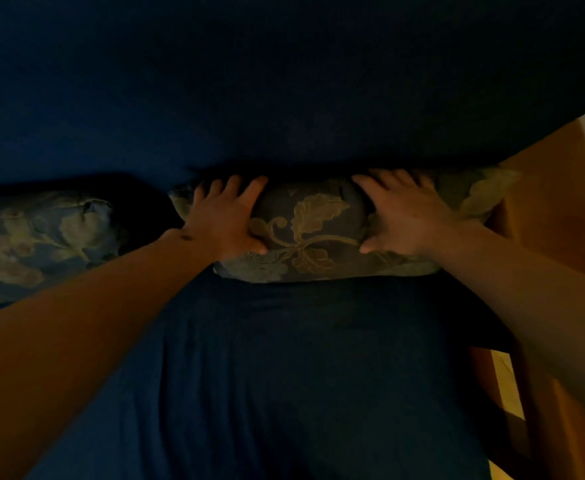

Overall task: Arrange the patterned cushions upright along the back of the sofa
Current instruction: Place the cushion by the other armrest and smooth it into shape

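Observation:
A grey cushion with a gold leaf pattern (313, 223) stands against the dark blue sofa back (284, 81), at the right end of the seat. My left hand (227, 218) grips its left part, fingers over the top edge and thumb on the front. My right hand (400, 216) holds its right part the same way. A second patterned cushion (38, 237) rests against the back further left, apart from the first by a dark gap.
The dark blue sofa seat (284, 375) fills the foreground. A wooden armrest or side panel (554, 202) borders the sofa on the right, with light floor (506, 382) below it. The scene is dim.

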